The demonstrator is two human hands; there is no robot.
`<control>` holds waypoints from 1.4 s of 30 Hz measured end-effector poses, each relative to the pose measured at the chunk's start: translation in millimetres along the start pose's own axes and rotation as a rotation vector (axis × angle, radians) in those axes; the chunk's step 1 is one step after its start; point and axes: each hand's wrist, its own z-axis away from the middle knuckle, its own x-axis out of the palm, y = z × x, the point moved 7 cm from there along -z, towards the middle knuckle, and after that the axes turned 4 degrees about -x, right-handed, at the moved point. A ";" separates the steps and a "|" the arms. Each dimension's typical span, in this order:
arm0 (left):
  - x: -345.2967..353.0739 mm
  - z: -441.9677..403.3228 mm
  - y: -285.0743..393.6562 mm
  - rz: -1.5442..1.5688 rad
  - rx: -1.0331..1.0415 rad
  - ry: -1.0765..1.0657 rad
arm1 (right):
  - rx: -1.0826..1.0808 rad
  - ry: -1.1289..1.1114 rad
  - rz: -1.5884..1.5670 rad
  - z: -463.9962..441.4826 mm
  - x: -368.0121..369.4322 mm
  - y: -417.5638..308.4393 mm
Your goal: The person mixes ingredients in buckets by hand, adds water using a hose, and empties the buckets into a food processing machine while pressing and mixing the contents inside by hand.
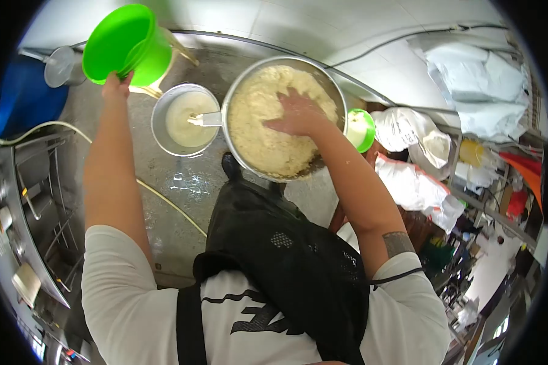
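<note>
Pale mash [259, 131] is lying in one wide metal bowl [333, 87], and the right hand [298, 114], fingers spread and gripping nothing, is resting on it toward the bowl's right edge. One metal spout [210, 119] is jutting from the bowl's left edge over one metal pot [158, 126] of cloudy liquid [186, 132]. The left hand [116, 86], fingers curled, is holding one large green bucket [158, 61] by its rim. One smaller green tub [369, 140] is showing just beside the bowl's right edge.
</note>
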 end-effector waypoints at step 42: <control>33.1 525.5 -191.8 -0.715 0.352 -0.088 | 0.848 0.970 -2.209 -35.1 657.0 633.9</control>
